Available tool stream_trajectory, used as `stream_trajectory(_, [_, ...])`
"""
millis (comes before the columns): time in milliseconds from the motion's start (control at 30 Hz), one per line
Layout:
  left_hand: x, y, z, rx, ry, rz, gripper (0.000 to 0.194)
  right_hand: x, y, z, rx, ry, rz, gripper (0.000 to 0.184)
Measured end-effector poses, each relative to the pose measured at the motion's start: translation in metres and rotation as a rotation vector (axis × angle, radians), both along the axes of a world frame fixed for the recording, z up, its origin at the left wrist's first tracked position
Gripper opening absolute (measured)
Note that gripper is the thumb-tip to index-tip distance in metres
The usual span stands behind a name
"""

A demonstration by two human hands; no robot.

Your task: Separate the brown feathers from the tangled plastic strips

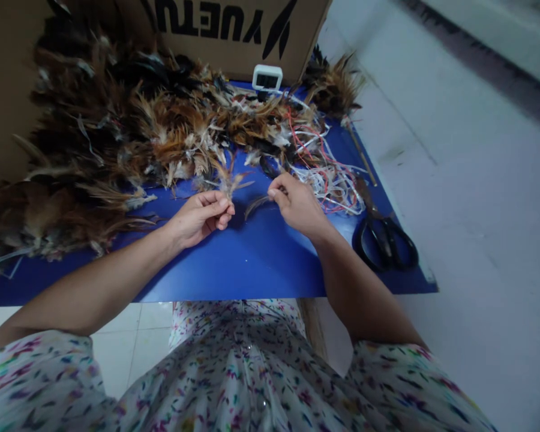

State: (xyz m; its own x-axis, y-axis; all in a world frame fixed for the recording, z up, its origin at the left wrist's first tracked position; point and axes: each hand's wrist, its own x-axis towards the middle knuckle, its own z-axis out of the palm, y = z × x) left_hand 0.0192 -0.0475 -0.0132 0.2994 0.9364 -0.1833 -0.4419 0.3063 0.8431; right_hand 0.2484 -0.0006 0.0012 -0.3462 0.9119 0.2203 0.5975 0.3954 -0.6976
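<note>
At the far left a deep heap of brown, black and rust-coloured feathers (94, 132) spreads across the back of the flat blue board (234, 264), reaching from the left edge almost to the middle and lying against a brown cardboard box printed with black letters (234, 30). Just in front of the heap, the left hand (200, 217) is curled, its thumb and fingertips pinched shut on the stems of a small tuft of tan and brown feathers (228, 179), which stands up from the fingers and fans out above them. Between the two hands a single dark slender feather (255, 206) lies low over the blue board; the right hand (297, 204) pinches it at its right end with thumb and forefinger closed tight, the other fingers folded under. Behind the hands a small white digital timer (267, 77) stands against the box. Just right of the right hand lies a tangle of white and red plastic strips (330, 174), touching the feather heap. Further right, near the board's corner, a pair of black-handled scissors (384, 237) rests flat, blades pointing toward the tangle. Beyond the board is pale floor (477, 180).
</note>
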Motion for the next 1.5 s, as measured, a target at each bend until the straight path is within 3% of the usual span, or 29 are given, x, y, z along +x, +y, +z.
stream_trajectory(200, [0.0, -0.001, 0.001, -0.001, -0.001, -0.002, 0.032, -0.006, -0.001, -0.008, -0.24, 0.233, 0.021, 0.006])
stream_trajectory(400, [0.001, -0.001, 0.002, -0.003, -0.01, -0.004, 0.032, -0.01, -0.006, -0.002, -0.501, 0.383, 0.09, 0.021])
stream_trajectory(567, [0.0, -0.001, 0.002, -0.005, 0.019, 0.001, 0.032, -0.013, -0.012, -0.002, -0.612, 0.447, 0.159, 0.027])
stream_trajectory(667, [0.0, -0.001, 0.002, 0.0, 0.015, 0.009, 0.033, -0.014, -0.015, -0.004, -0.545, 0.333, 0.194, 0.015])
stream_trajectory(733, [0.0, -0.002, 0.002, -0.003, 0.016, 0.013, 0.032, -0.013, -0.016, -0.004, -0.378, 0.186, 0.237, 0.007])
stream_trajectory(867, [-0.001, -0.001, 0.0, -0.008, 0.022, 0.014, 0.031, -0.008, -0.015, -0.002, -0.06, -0.124, 0.389, 0.009])
stream_trajectory(1000, [-0.002, -0.001, -0.002, -0.01, 0.024, 0.014, 0.032, -0.004, -0.015, 0.005, -0.016, -0.366, 0.47, 0.003])
stream_trajectory(1100, [-0.002, -0.001, -0.001, -0.006, 0.011, 0.009, 0.035, -0.002, -0.016, 0.01, -0.066, -0.419, 0.461, 0.007])
stream_trajectory(1200, [-0.002, -0.001, -0.001, -0.007, 0.004, 0.008, 0.035, 0.0, -0.015, 0.01, -0.126, -0.258, 0.371, 0.009])
stream_trajectory(1367, [0.0, -0.001, 0.002, -0.012, -0.014, 0.036, 0.035, 0.002, -0.005, 0.002, -0.322, 0.245, 0.106, 0.009])
stream_trajectory(1500, [0.001, -0.003, 0.006, -0.011, -0.015, 0.096, 0.038, 0.0, 0.0, 0.001, -0.298, 0.463, 0.02, 0.022])
